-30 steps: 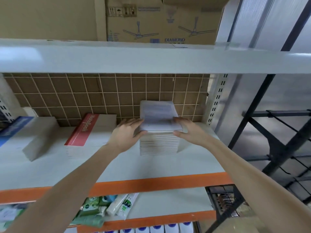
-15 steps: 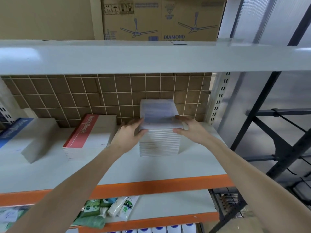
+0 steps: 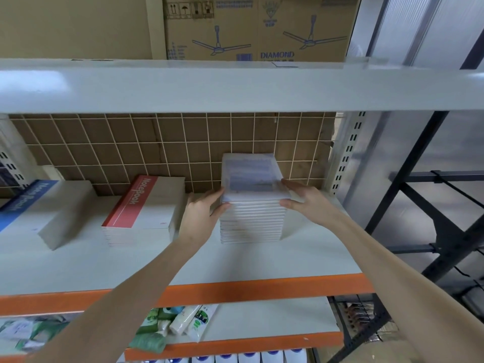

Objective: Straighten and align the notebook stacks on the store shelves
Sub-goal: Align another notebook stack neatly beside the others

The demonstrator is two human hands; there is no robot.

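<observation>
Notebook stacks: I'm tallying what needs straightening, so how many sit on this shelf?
3: a blue stack far left, a red stack in the middle, a white stack on the right between both hands. More may lie beyond the left edge.

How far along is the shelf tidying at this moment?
Done: the red-covered notebook stack looks squared. In hand: the left hand and right hand press the sides of the white notebook stack, whose top copies sit slightly skewed. Left: the blue-covered notebook stack lies angled.
</observation>
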